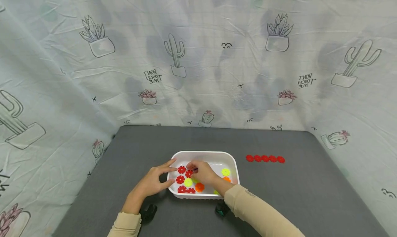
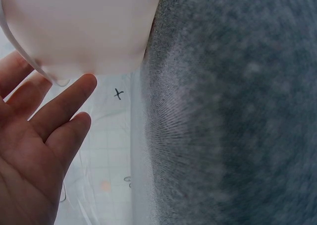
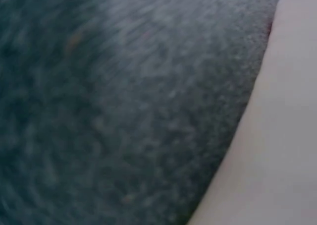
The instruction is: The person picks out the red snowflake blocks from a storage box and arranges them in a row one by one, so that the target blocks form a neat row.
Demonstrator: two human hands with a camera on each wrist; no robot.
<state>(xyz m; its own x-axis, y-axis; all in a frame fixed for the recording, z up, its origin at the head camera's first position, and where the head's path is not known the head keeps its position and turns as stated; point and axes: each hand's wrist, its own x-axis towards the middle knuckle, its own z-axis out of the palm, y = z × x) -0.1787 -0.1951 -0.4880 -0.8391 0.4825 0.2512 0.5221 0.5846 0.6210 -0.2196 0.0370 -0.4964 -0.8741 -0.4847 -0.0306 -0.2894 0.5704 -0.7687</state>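
In the head view a white rectangular tray [image 1: 214, 157] holds flat, notched, flower-like discs in red, yellow and orange. My left hand [image 1: 155, 178] is at its left end, thumb and fingers spread at the rim. The left wrist view shows that hand [image 2: 39, 131] with fingertips against the white wall [image 2: 84, 31]. My right hand [image 1: 203, 173] reaches over the tray's near side, its bent fingers and thumb pinching a red disc [image 1: 189, 174]. Other red discs [image 1: 180, 179] lie around it, beside a yellow disc [image 1: 188, 182] and an orange disc [image 1: 200, 187].
On the grey table [image 1: 279, 188], right of the tray, several red discs [image 1: 265, 158] form a row. More yellow discs [image 1: 225, 171] lie under and beyond my right forearm. A cactus-printed cloth [image 1: 217, 64] hangs behind. The right wrist view shows only the tray's outer wall [image 3: 277, 116] and tabletop.
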